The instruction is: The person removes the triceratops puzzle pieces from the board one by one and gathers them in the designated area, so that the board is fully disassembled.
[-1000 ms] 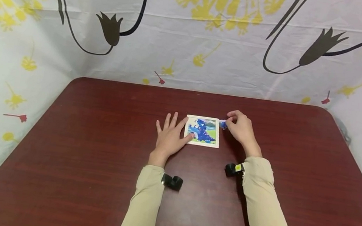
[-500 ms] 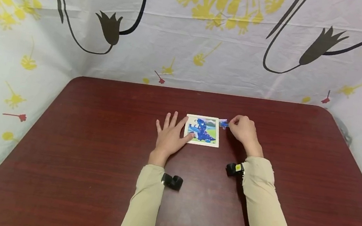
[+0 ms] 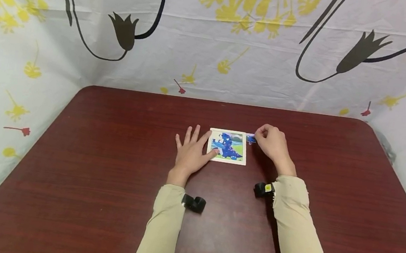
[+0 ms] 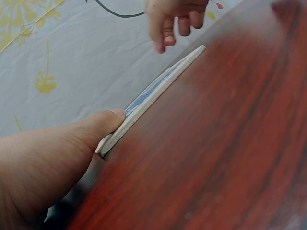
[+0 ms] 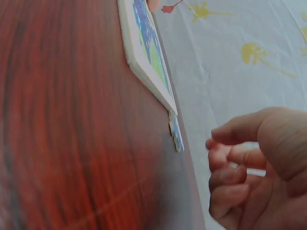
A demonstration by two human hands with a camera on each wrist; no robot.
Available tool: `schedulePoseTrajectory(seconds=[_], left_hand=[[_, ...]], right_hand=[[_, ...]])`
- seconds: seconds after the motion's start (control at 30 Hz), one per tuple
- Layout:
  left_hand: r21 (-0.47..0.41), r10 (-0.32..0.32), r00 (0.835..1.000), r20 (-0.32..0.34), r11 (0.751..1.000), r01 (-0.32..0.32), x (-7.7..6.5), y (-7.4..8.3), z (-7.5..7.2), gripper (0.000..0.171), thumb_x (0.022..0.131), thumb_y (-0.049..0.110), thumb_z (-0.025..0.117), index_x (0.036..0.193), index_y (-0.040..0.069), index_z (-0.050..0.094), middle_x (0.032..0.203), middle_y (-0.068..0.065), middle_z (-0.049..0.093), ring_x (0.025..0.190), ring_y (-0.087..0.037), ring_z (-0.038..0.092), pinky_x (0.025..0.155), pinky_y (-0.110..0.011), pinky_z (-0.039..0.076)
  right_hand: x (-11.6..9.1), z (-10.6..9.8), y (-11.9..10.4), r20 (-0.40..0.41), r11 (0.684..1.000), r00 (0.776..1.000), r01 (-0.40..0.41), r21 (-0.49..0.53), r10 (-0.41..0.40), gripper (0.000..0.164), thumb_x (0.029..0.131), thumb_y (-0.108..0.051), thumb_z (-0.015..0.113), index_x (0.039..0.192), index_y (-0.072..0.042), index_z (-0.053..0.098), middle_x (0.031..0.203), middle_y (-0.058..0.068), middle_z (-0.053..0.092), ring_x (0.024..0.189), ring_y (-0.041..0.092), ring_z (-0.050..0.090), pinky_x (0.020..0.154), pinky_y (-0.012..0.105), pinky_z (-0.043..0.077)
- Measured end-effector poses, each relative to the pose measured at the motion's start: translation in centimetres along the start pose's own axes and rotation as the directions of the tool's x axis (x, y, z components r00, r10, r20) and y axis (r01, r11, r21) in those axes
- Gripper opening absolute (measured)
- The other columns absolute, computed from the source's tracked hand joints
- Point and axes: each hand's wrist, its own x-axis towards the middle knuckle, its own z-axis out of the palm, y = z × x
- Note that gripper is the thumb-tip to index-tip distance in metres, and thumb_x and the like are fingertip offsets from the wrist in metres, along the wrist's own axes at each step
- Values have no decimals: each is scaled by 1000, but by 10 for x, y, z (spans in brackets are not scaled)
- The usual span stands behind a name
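A square picture puzzle in a cream frame (image 3: 245, 151) lies flat on the table, showing a blue dinosaur. The spread left hand (image 3: 190, 154) rests at its left side; in the left wrist view the thumb (image 4: 103, 123) presses on the near corner. Just off the frame's upper right corner lies a loose blue puzzle piece (image 3: 250, 138), also seen flat in the right wrist view (image 5: 176, 134). Over that piece hovers the right hand (image 3: 273, 145), fingers curled and thumb tip meeting the index finger. Nothing shows between those fingertips, which are apart from the piece.
The dark red wooden table (image 3: 104, 173) reaches back to a white printed cloth (image 3: 210, 72) hanging behind and at both sides. Small black cameras are strapped to both wrists, the left one (image 3: 194, 204) and the right one (image 3: 262, 190).
The right hand drew back slightly to the right from the loose piece, then came back left over it, its fingers more curled. The left hand and framed puzzle stay in place.
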Motion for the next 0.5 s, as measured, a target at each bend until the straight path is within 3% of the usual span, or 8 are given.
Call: schedulePoseTrajectory(seconds=[0.17, 0.33, 0.5], left_hand=[[6, -5, 1000, 1, 1000, 5, 1, 0, 1, 71, 87, 61, 48, 147, 27, 31, 154, -8, 12, 141, -28, 1, 105, -59, -6], [13, -8, 1000, 3, 1000, 7, 1, 0, 0, 71, 87, 61, 48, 147, 26, 32, 154, -9, 13, 141, -29, 1, 105, -60, -5], [18, 4, 1000, -3, 1000, -4, 1, 0, -1, 71, 87, 60, 48, 146, 25, 33, 154, -10, 14, 141, -30, 3, 104, -61, -4]], right_hand=[[2, 10, -15, 94, 991, 987, 129, 35, -132, 16, 91, -11, 55, 102, -2, 62, 81, 10, 59, 71, 24, 52, 65, 36, 41], [3, 26, -31, 223, 966, 940, 252, 52, -258, 21, 90, -9, 56, 110, -3, 61, 81, 9, 58, 65, 21, 50, 61, 35, 41], [3, 39, -41, 332, 953, 896, 299, 41, -295, 27, 89, -7, 58, 116, -4, 60, 78, 7, 57, 54, 17, 45, 54, 32, 39]])
